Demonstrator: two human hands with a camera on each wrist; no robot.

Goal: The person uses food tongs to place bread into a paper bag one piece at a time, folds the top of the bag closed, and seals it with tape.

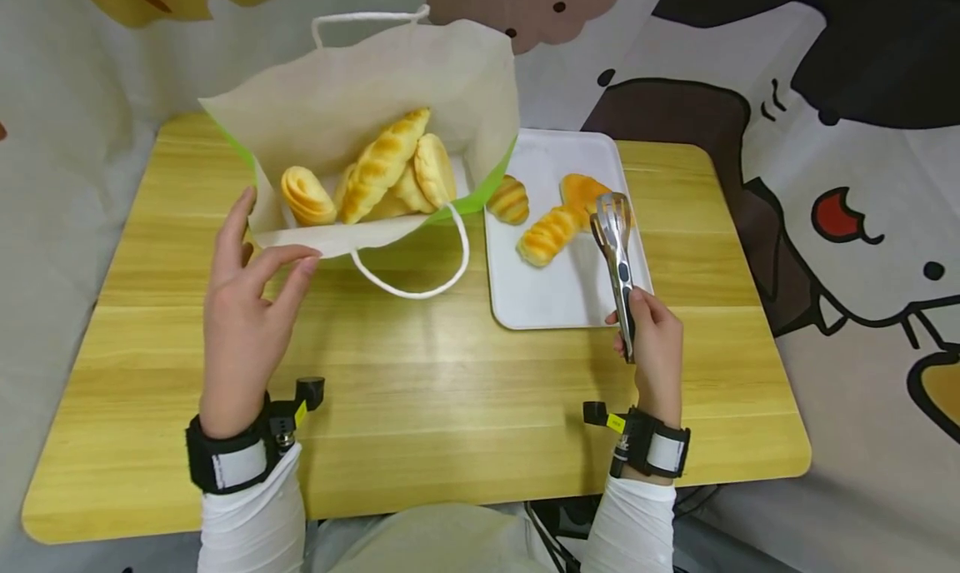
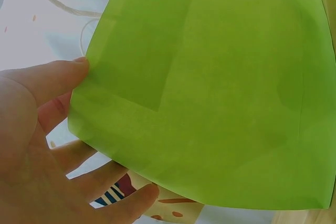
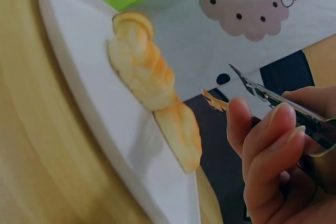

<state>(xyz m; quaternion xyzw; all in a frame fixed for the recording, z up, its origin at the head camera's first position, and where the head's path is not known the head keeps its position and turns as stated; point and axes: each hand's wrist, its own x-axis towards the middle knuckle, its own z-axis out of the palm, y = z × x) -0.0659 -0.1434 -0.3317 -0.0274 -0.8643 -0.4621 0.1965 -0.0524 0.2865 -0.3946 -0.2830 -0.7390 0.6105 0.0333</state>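
Note:
A paper bag (image 1: 375,65), white inside and green outside (image 2: 210,93), stands open at the table's left with several bread pieces (image 1: 386,165) in it. My left hand (image 1: 251,306) pinches its near rim by the left corner between thumb and index finger; the other fingers spread along its side. My right hand (image 1: 656,340) grips metal tongs (image 1: 621,265), their tips apart and above the right side of a white tray (image 1: 570,298). On the tray lie a small striped roll (image 1: 508,200), a ridged bread (image 1: 551,236) and a flatter golden bread (image 1: 583,191), partly behind the tongs.
A light wood table (image 1: 420,440) carries the bag and the tray side by side. One white rope handle (image 1: 408,294) of the bag droops over its near side, the other stands at the back. A cartoon-printed cloth (image 1: 847,240) lies around the table.

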